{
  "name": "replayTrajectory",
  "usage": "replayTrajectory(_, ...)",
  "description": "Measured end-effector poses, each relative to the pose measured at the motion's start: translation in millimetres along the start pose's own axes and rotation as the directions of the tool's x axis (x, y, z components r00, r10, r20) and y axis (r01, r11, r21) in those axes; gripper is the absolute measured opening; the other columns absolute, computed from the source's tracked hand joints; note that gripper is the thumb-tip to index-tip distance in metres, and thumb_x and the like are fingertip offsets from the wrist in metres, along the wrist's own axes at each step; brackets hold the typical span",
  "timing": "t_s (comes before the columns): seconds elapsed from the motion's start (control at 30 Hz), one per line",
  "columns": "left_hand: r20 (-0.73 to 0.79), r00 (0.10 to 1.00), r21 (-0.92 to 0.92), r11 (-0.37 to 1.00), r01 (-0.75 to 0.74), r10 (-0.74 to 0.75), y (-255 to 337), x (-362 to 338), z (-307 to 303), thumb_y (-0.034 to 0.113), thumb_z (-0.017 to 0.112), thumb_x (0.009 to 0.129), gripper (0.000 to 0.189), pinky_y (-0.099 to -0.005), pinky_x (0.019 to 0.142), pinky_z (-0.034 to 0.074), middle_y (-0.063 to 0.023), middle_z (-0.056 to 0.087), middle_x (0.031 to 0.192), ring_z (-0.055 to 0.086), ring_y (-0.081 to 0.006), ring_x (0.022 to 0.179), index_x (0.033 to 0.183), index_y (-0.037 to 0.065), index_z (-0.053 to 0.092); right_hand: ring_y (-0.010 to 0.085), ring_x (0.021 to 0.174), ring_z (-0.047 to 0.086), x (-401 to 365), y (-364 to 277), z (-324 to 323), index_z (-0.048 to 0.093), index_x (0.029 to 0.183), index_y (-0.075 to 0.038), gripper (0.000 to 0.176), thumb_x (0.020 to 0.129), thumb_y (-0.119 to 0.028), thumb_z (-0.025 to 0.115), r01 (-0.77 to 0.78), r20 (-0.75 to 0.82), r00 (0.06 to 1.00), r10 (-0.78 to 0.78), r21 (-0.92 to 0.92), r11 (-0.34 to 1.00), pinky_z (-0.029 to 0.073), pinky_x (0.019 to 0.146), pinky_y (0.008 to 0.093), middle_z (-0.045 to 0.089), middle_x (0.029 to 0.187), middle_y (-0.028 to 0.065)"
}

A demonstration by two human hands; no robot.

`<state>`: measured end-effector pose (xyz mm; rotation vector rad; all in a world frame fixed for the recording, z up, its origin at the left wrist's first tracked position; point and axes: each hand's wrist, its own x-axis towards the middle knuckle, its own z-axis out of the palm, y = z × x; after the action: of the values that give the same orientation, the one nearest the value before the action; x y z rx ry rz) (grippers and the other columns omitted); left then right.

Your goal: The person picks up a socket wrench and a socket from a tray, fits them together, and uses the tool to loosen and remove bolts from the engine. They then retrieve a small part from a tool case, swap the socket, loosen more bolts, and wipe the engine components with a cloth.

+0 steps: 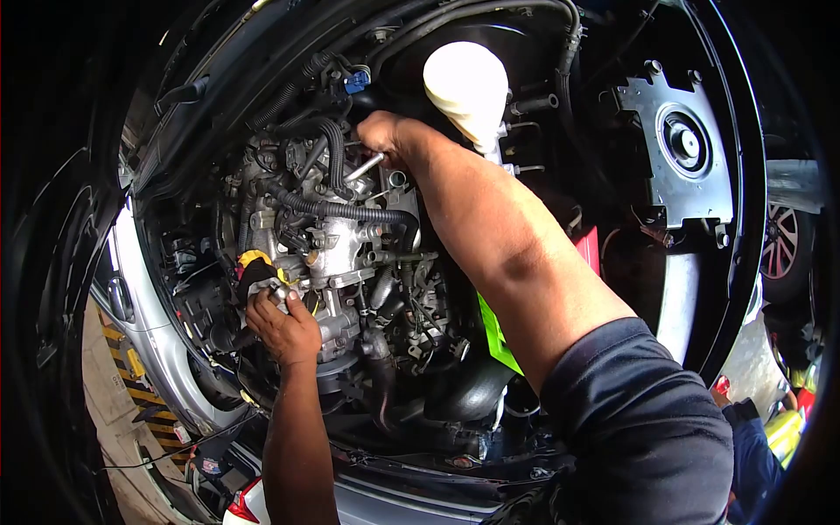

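At the left of the engine [337,254], my left hand [287,331] has its thumb and fingers closed around a small silver metal piece [280,296]. A black-and-yellow cloth or glove [255,265] lies just beyond those fingertips. My right hand [382,136] reaches over the engine to its far side and is curled into a fist. From under it sticks a shiny metal rod [366,166], like a wrench handle, slanting down to the left. What the rod's far end meets, and most of my right fingers, are hidden. Ribbed black hoses [341,208] run between my hands.
A white fluid reservoir [465,83] rises beside my right forearm. A metal plate with a round centre [687,144] is at the right. Bright green material [496,334] shows below my right arm. Another person's dark sleeve [754,455] is at the lower right. A silver car [153,324] stands at the left.
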<state>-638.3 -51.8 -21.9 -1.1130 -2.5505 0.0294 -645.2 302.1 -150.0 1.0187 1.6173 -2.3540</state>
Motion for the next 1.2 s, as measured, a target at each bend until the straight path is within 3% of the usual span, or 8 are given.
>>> replayTrajectory(0.13,0.013,1.000,0.006,1.000,0.011,-0.011,0.5,0.5,-0.9,0.025,0.061,0.092,0.046,-0.0540,0.104,0.034,-0.0255,0.049,0.124,0.046,-0.0424,0.119,0.124,-0.003,0.046,0.0359,0.082,0.071,18.6,5.6,-5.3,0.070,0.086,0.004,0.025,0.082,-0.015,0.055,0.527,0.158,0.734,-0.661,-0.746,0.407,0.056,0.073,0.0430,0.072,0.088,0.0208)
replayTrajectory(0.23,0.009,1.000,0.016,1.000,0.006,-0.006,0.0,0.2,-0.2,0.025,0.061,0.091,0.046,-0.0539,0.104,0.034,-0.0257,0.049,0.124,0.045,-0.0425,0.120,0.124,-0.003,0.046,0.0358,0.109,0.066,-2.5,2.5,-2.5,0.071,0.088,0.005,0.028,0.080,-0.017,0.056,0.420,-0.034,0.864,-0.502,-0.501,0.757,0.052,0.093,0.0361,0.072,0.104,0.0195)
replayTrajectory(0.47,0.020,1.000,0.047,0.999,0.009,-0.010,0.5,-0.3,-1.4,0.026,0.057,0.095,0.044,-0.0530,0.105,0.035,-0.0257,0.049,0.125,0.046,-0.0422,0.120,0.126,-0.004,0.047,0.0288,0.068,0.069,-3.0,-11.7,-4.6,0.073,0.095,0.001,0.031,0.088,-0.019,0.049,0.100,0.000,0.994,-0.106,-0.335,0.937,0.052,0.062,0.0417,0.068,0.075,0.0174)
replayTrajectory(0.63,0.029,0.999,0.020,1.000,0.020,-0.021,0.0,0.1,-0.8,0.026,0.057,0.095,0.044,-0.0524,0.104,0.036,-0.0250,0.049,0.124,0.047,-0.0412,0.119,0.126,-0.004,0.047,0.0289,0.069,0.069,27.3,12.8,-4.3,0.072,0.089,0.000,0.027,0.086,-0.016,0.051,0.600,0.250,0.594,-0.765,-0.771,0.213,0.053,0.063,0.0417,0.069,0.079,0.0189)
replayTrajectory(0.8,0.002,1.000,0.036,0.999,-0.010,0.009,0.4,1.2,-0.6,0.025,0.057,0.095,0.043,-0.0517,0.102,0.037,-0.0245,0.049,0.123,0.048,-0.0403,0.117,0.125,-0.004,0.047,0.0291,0.068,0.069,-0.5,-4.3,-1.1,0.072,0.088,0.000,0.023,0.082,-0.011,0.053,0.031,-0.011,0.999,-0.033,-0.158,0.987,0.053,0.062,0.0433,0.069,0.081,0.0190)
replayTrajectory(0.9,0.002,1.000,0.037,0.999,-0.009,0.009,-1.0,0.4,0.0,0.025,0.057,0.095,0.043,-0.0515,0.102,0.037,-0.0245,0.049,0.123,0.048,-0.0402,0.116,0.125,-0.004,0.048,0.0293,0.066,0.067,-4.4,-10.5,-2.9,0.073,0.089,-0.001,0.023,0.080,-0.011,0.054,0.022,0.033,0.999,-0.016,-0.191,0.981,0.052,0.060,0.0439,0.069,0.081,0.0187)
replayTrajectory(1.0,0.020,1.000,0.009,1.000,0.019,-0.019,-1.7,-0.1,0.8,0.026,0.059,0.093,0.044,-0.0533,0.103,0.035,-0.0251,0.050,0.124,0.047,-0.0418,0.118,0.124,-0.003,0.047,0.0314,0.082,0.072,74.8,15.6,-2.4,0.074,0.088,-0.003,0.019,0.076,-0.009,0.060,0.487,0.343,0.854,-0.392,-0.793,0.366,0.057,0.072,0.0413,0.073,0.091,0.0177)
replayTrajectory(1.2,0.010,1.000,0.008,1.000,0.023,-0.023,0.5,0.3,0.6,0.026,0.059,0.093,0.044,-0.0542,0.104,0.034,-0.0254,0.050,0.124,0.046,-0.0424,0.119,0.123,-0.003,0.048,0.0318,0.099,0.071,-24.0,-12.5,-0.3,0.073,0.100,-0.004,0.028,0.077,-0.009,0.059,0.261,-0.070,0.934,-0.350,-0.534,0.804,0.056,0.083,0.0416,0.073,0.104,0.0190)
